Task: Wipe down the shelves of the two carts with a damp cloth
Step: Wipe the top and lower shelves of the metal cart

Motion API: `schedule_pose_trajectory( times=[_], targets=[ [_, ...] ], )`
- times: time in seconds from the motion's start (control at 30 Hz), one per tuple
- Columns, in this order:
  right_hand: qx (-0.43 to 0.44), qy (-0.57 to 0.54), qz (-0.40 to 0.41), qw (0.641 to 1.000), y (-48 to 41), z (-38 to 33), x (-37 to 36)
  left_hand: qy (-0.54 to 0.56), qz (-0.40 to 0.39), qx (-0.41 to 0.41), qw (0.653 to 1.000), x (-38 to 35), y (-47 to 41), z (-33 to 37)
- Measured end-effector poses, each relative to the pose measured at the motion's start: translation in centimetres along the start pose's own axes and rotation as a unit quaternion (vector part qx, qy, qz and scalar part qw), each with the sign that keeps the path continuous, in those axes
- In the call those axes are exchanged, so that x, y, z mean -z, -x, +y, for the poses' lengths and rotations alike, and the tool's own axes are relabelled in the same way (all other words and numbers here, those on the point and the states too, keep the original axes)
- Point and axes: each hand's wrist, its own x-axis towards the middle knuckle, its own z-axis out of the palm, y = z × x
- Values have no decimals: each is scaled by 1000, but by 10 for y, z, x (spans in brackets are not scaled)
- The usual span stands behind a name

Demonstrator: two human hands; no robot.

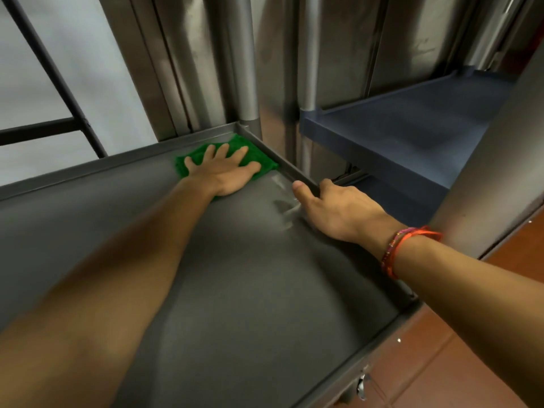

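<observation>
Presses green cloth (191, 163) into corner of grey shelf (235, 275) with flat, open-fingered left hand (226, 172), grips side rim (290, 172) with right hand (332, 207); risks skipping corner seam through cloth bunching

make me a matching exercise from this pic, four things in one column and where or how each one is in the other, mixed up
Things
1. left hand
2. right hand
3. green cloth
4. blue shelf

Place or state
A. grips the right rim of the grey shelf
B. lies in the far right corner of the grey shelf
C. pressed flat, fingers spread, on the cloth
D. to the right of the grey shelf

Pairs: 1-C, 2-A, 3-B, 4-D
</observation>
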Motion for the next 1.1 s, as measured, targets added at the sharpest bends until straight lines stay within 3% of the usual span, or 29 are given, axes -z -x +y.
schedule_pose_trajectory(
  times=[0.53,0.73,1.0,1.1],
  targets=[
    [-13,-25,-31,999,10,-8,9,-8,-33,-91,995,-26,187,49],
    [-10,-16,-29,999,14,-8,10,13,-29,-96,995,-23,199,51],
    [0,-23,-38,999,15,-6,12,107,113,-186,970,-12,238,29],
    [5,-27,-40,999,17,-5,12,94,153,-238,954,-12,246,22]
  ],
)
